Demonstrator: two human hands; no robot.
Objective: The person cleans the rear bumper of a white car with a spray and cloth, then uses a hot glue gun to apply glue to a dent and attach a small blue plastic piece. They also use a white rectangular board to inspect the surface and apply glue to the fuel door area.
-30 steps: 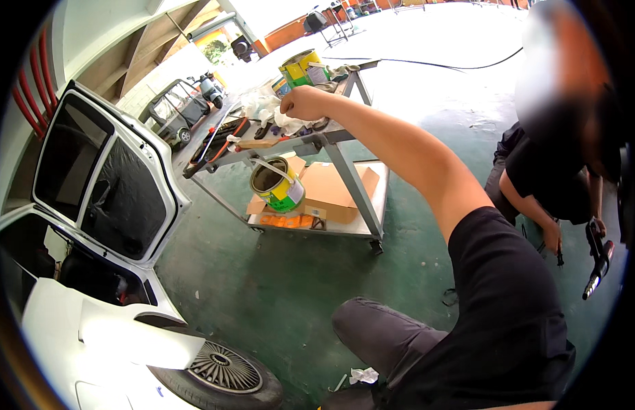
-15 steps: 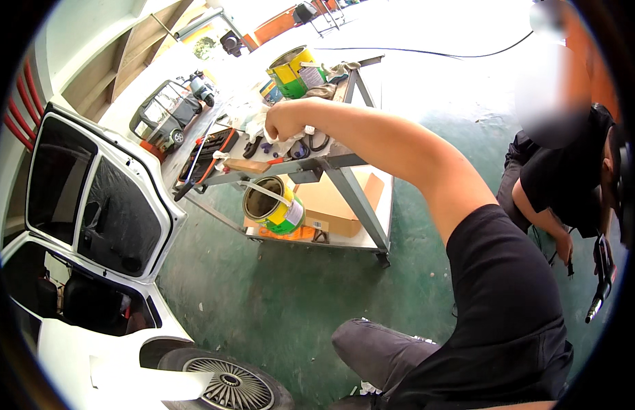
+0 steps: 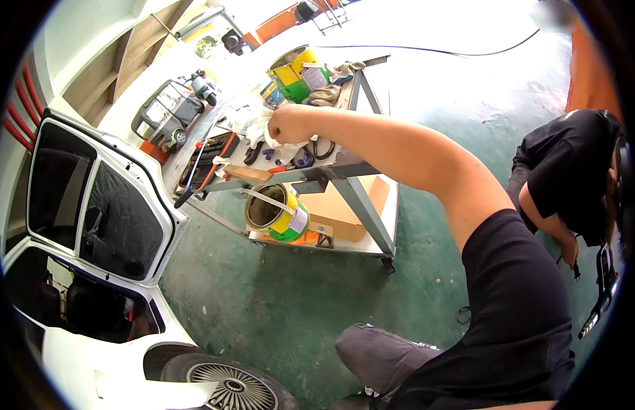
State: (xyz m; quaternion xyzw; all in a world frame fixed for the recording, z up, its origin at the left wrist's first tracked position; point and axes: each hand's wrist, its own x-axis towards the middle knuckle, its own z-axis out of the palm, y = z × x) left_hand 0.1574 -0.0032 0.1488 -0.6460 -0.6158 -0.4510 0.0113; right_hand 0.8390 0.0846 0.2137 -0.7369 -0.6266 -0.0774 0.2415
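My right arm, in a short black sleeve, reaches left over a metal-framed work trolley (image 3: 362, 205). Above its tabletop, my right hand (image 3: 287, 125) is closed in a fist, knuckles upward. Crumpled white material (image 3: 257, 124) lies against and beneath the fingers; whether they grip it or something smaller is hidden. Near the fist lie a black curved tool (image 3: 253, 152), small purple pieces (image 3: 267, 154), a red-handled tool (image 3: 280, 169) and a wooden block (image 3: 249, 173). A yellow-and-green can (image 3: 297, 75) stands just beyond, beside greyish gloves (image 3: 324, 96). My left hand is out of view.
On the lower shelf are another can (image 3: 276, 213) and a cardboard box (image 3: 338, 212). An open tool case (image 3: 211, 160) lies at the tabletop's left. A white vehicle with its door (image 3: 102, 198) open stands left. At right, a person in black (image 3: 570, 171) bends low, holding a small dark item.
My fist stays at nearly the same spot over the trolley. The view has shifted slightly. The person at right is bent over further.
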